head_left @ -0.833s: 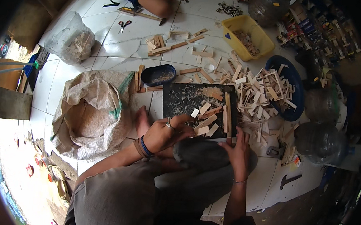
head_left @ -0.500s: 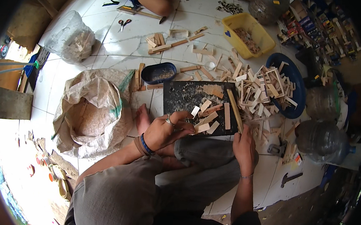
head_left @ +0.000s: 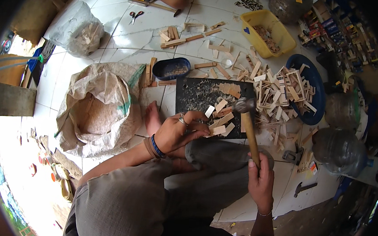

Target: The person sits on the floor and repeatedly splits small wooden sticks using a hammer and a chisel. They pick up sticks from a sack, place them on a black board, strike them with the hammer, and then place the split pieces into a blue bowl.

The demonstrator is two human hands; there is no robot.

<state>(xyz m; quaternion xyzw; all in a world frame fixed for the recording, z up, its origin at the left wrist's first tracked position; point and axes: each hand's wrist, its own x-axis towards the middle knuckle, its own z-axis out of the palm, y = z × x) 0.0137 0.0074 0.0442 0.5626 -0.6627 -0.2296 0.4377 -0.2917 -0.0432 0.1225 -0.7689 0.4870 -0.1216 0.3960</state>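
My right hand (head_left: 261, 175) grips the wooden handle of a hammer (head_left: 250, 137), its metal head raised over the right part of a dark board (head_left: 191, 89). At the board's near edge, my left hand (head_left: 181, 130) is closed, thumb and fingertips pinching the end of a small pale wooden strip (head_left: 217, 130). Several more short wooden pieces (head_left: 224, 119) lie beside it, among scattered shavings and bits. A flat tan piece (head_left: 229, 89) rests at the board's far side. The hammer head hides part of the board.
Right of the board, a heap of wood strips (head_left: 278, 93) spills from a blue basin (head_left: 319, 101). Beyond stands a yellow tub (head_left: 286, 46). An open woven sack (head_left: 87, 73) and a blue oval dish (head_left: 161, 72) are to the left. A second hammer (head_left: 305, 188) lies at right.
My right hand has moved nearer to me and the hammer has come up, its head now showing above the board. My left hand keeps its pinch on the strip.
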